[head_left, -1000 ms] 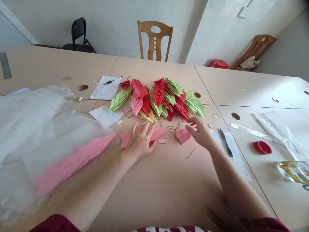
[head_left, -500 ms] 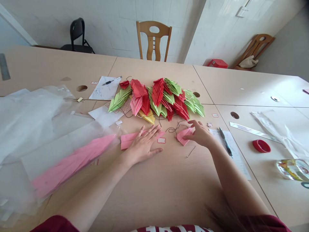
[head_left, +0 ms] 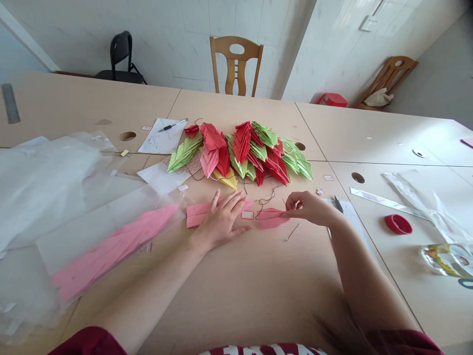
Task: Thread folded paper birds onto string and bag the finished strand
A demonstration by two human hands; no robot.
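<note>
My left hand [head_left: 222,217] lies flat, fingers spread, over a folded pink paper strip [head_left: 195,215] on the table. To its right, my right hand [head_left: 306,207] pinches the end of a small folded pink paper piece [head_left: 270,219]. Dark thread [head_left: 266,199] loops just beyond that piece and runs toward the fingers; whether they hold it too is unclear. A needle-like metal pin [head_left: 291,232] lies close below my right hand. Behind both hands sits a cluster of red, green, pink and yellow folded paper pieces [head_left: 242,148].
Clear plastic bags [head_left: 48,187] with pink folded paper [head_left: 118,246] cover the left side. A pen [head_left: 338,204] lies on a written sheet [head_left: 351,217] at right. Farther right are a red ring-shaped object [head_left: 398,224], a plastic ruler-like strip [head_left: 386,203] and a glass container [head_left: 445,259].
My right hand has closed its fingers on the small pink piece, which has turned flatter and shifted slightly left. My left hand stays in place on the strip.
</note>
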